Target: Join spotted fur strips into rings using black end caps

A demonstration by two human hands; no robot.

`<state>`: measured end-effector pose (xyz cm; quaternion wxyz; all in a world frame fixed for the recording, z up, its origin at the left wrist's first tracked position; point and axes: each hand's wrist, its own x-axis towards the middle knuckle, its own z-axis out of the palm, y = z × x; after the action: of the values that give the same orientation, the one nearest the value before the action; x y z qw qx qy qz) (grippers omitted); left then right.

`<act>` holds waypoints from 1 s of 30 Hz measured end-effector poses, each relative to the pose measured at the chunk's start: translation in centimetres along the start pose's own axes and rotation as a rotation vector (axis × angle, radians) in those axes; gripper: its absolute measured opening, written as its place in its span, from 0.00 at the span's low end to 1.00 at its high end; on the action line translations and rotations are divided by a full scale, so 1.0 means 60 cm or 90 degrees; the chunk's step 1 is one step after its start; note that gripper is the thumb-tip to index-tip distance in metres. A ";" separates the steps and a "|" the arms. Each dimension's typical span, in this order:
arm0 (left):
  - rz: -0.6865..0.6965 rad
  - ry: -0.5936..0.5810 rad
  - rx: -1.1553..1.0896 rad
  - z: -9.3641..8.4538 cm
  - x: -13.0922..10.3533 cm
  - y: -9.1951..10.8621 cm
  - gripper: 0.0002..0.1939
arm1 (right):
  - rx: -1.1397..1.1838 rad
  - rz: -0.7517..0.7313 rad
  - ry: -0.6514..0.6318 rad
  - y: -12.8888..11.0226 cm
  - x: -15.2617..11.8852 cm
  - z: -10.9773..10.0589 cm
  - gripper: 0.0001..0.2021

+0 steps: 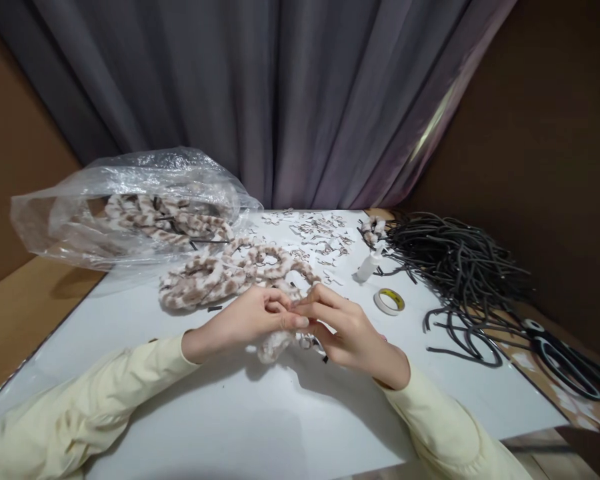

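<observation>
Two bare hands, in pale yellow sleeves, met over the middle of a white worktop (205,413). The fingers of the left hand (250,320) and those of the right hand (347,330) were drawn together, tip to tip; what lay pinched between them was too small and too hidden to tell. A pale fluffy piece (274,347) lay directly below the joined fingertips, partly covered by them, with small dark ends showing beside it under the right hand. Beyond the left hand, brown-and-white fluffy loops (195,280) formed a heap, and a clear plastic bag (180,167), its open side showing more such loops, spread over the far left corner. Small printed paper slips (325,233) were scattered towards the far edge, in front of a grey curtain (260,100). To the right of the slips, a white bottle (367,267) leaned at a tilt, and a roll of tape (389,302) lay nearer the right hand. A tangle of black cords (460,260) ran along the right edge and partly past it, near a small fluffy ring (374,229) at the far right. Dark-handled scissors (565,367) lay outside the right edge, on a brown surface.
</observation>
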<state>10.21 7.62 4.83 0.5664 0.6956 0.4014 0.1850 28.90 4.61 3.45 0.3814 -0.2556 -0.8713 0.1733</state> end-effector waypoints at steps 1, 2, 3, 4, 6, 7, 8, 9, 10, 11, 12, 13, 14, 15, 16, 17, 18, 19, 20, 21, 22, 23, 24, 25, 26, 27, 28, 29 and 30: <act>0.006 -0.020 0.002 0.000 0.003 0.000 0.17 | 0.000 0.012 -0.001 0.000 0.000 -0.002 0.10; 0.008 -0.048 0.000 -0.001 0.006 -0.001 0.17 | 0.008 0.025 -0.003 0.000 0.000 -0.003 0.09; 0.005 -0.079 -0.012 -0.002 0.008 -0.001 0.17 | 0.030 0.044 -0.011 -0.001 0.000 -0.005 0.10; -0.004 -0.115 -0.037 -0.003 0.010 -0.002 0.17 | 0.066 0.065 -0.023 -0.001 0.000 -0.007 0.11; -0.034 -0.188 -0.120 -0.003 0.011 -0.005 0.16 | 0.154 0.116 -0.053 -0.001 0.001 -0.011 0.14; -0.046 -0.213 -0.164 -0.002 0.011 -0.008 0.15 | 0.193 0.141 -0.064 -0.001 0.001 -0.013 0.15; -0.049 -0.228 -0.196 -0.001 0.011 -0.010 0.15 | 0.221 0.161 -0.072 -0.001 0.002 -0.014 0.16; -0.044 -0.232 -0.217 0.002 0.010 -0.012 0.15 | 0.233 0.175 -0.077 0.000 0.003 -0.016 0.16; -0.033 -0.230 -0.227 0.004 0.009 -0.013 0.15 | 0.230 0.183 -0.079 0.000 0.004 -0.017 0.16; -0.021 -0.223 -0.232 0.006 0.008 -0.015 0.15 | 0.213 0.183 -0.076 0.000 0.005 -0.019 0.16; -0.010 -0.218 -0.238 0.007 0.008 -0.015 0.15 | 0.188 0.176 -0.072 0.000 0.006 -0.020 0.15; -0.006 -0.223 -0.245 0.006 0.008 -0.016 0.15 | 0.159 0.162 -0.068 0.000 0.008 -0.022 0.14; -0.005 -0.238 -0.250 0.005 0.009 -0.016 0.15 | 0.135 0.141 -0.061 0.001 0.009 -0.024 0.12; -0.003 -0.258 -0.250 0.001 0.010 -0.015 0.15 | 0.119 0.117 -0.052 0.001 0.010 -0.025 0.10; 0.003 -0.276 -0.236 -0.004 0.011 -0.014 0.15 | 0.113 0.094 -0.043 0.001 0.010 -0.027 0.08; 0.013 -0.288 -0.208 -0.010 0.012 -0.012 0.15 | 0.116 0.075 -0.034 0.002 0.010 -0.028 0.06; 0.029 -0.290 -0.169 -0.016 0.012 -0.010 0.15 | 0.123 0.063 -0.025 0.002 0.010 -0.029 0.05; 0.052 -0.276 -0.117 -0.022 0.012 -0.007 0.15 | 0.134 0.056 -0.015 0.003 0.009 -0.030 0.04; 0.080 -0.256 -0.060 -0.027 0.011 -0.004 0.15 | 0.148 0.054 -0.006 0.004 0.008 -0.031 0.04; 0.113 -0.235 0.002 -0.031 0.008 0.000 0.15 | 0.166 0.054 -0.001 0.005 0.006 -0.031 0.04; 0.152 -0.211 0.065 -0.033 0.004 0.004 0.14 | 0.187 0.056 0.005 0.007 0.005 -0.031 0.05; 0.195 -0.187 0.132 -0.033 -0.001 0.008 0.13 | 0.212 0.056 0.011 0.008 0.004 -0.031 0.05; 0.242 -0.157 0.198 -0.030 -0.007 0.012 0.13 | 0.238 0.056 0.020 0.009 0.003 -0.031 0.05; 0.286 -0.115 0.261 -0.027 -0.014 0.015 0.13 | 0.266 0.053 0.030 0.009 0.002 -0.030 0.04; 0.322 -0.081 0.310 -0.022 -0.021 0.017 0.12 | 0.295 0.048 0.042 0.009 0.001 -0.029 0.04; 0.368 -0.052 0.346 -0.017 -0.028 0.018 0.12 | 0.323 0.043 0.054 0.008 0.001 -0.028 0.04; 0.413 -0.027 0.376 -0.012 -0.034 0.018 0.12 | 0.347 0.038 0.063 0.007 0.001 -0.027 0.04; 0.457 -0.001 0.398 -0.007 -0.040 0.017 0.12 | 0.365 0.033 0.069 0.004 0.001 -0.026 0.04; 0.497 0.024 0.420 -0.003 -0.045 0.016 0.12 | 0.376 0.028 0.074 0.001 0.002 -0.026 0.04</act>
<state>8.76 5.63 6.30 0.1978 0.9320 0.1592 0.2585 30.02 4.90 4.47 0.4844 -0.1618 -0.7542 0.4127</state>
